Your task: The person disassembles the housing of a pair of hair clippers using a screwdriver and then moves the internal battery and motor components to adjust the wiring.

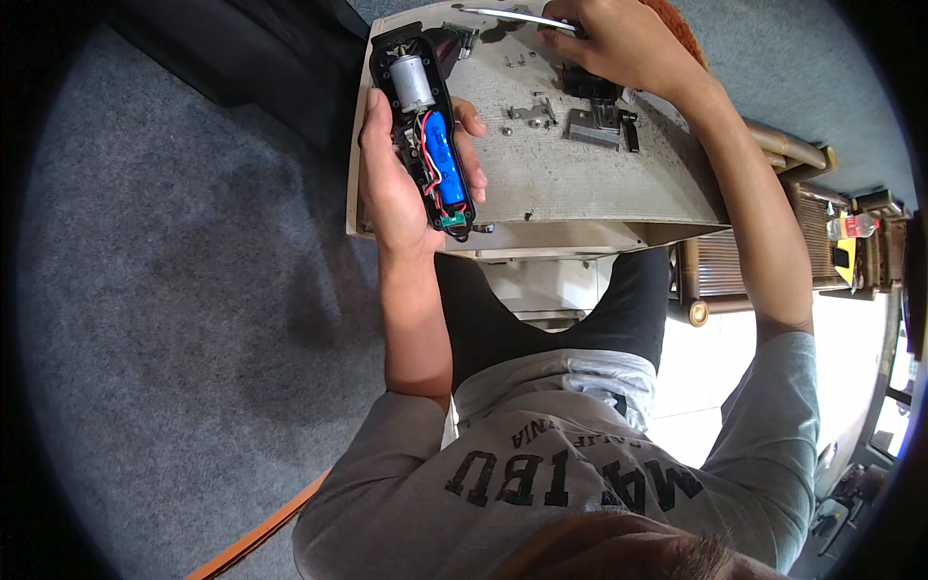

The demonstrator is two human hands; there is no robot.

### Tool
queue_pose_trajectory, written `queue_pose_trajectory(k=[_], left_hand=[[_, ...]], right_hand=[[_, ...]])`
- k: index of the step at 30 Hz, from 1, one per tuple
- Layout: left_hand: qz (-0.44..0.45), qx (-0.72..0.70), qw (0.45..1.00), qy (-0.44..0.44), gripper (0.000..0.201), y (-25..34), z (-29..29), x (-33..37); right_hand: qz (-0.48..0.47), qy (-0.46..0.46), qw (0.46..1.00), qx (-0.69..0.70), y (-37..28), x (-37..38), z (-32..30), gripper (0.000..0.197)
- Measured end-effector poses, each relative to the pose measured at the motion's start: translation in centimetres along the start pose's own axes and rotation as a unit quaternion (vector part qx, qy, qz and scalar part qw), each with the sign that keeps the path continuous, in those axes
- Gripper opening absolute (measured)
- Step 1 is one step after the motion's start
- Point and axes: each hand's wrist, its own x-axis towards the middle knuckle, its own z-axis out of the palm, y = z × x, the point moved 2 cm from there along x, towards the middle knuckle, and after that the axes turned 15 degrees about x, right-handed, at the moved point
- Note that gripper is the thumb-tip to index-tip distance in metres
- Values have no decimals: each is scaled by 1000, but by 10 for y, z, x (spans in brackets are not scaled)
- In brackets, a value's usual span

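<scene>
Well, through the head camera I have an opened hair clipper (431, 133) held above the left part of the table (570, 188), its inside facing up. My left hand (394, 198) is clamped on it, thumb along one side and fingers curled around the other. Inside the black housing I make out a silver motor (413, 82) near the top, a blue battery (444, 159) below it, red and white wires beside the battery, and a green circuit board (452, 221) at the bottom end.

My right hand (619, 43), at the table's far edge, is closed on a slim silver tool (517, 15) whose tip points left; I cannot tell its exact kind.

Below that hand lie a black part (585, 82), a toothed metal blade (593, 135) and, just beside it, a small black lever (630, 131). To their left I see a metal plate (528, 113) with small screws around it. Far right, a bottle (851, 227) lies on bamboo furniture.
</scene>
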Motion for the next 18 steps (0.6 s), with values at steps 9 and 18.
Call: queue_pose_trajectory(k=[9,18], left_hand=[[3,-8,1000,30,65,-4,2,1],[1,37,999,13,65,-4,4,2]], right_hand=[[-42,-9,998,-55,12,1,10,28],[-22,4,1000,-17,9,0,8,24]])
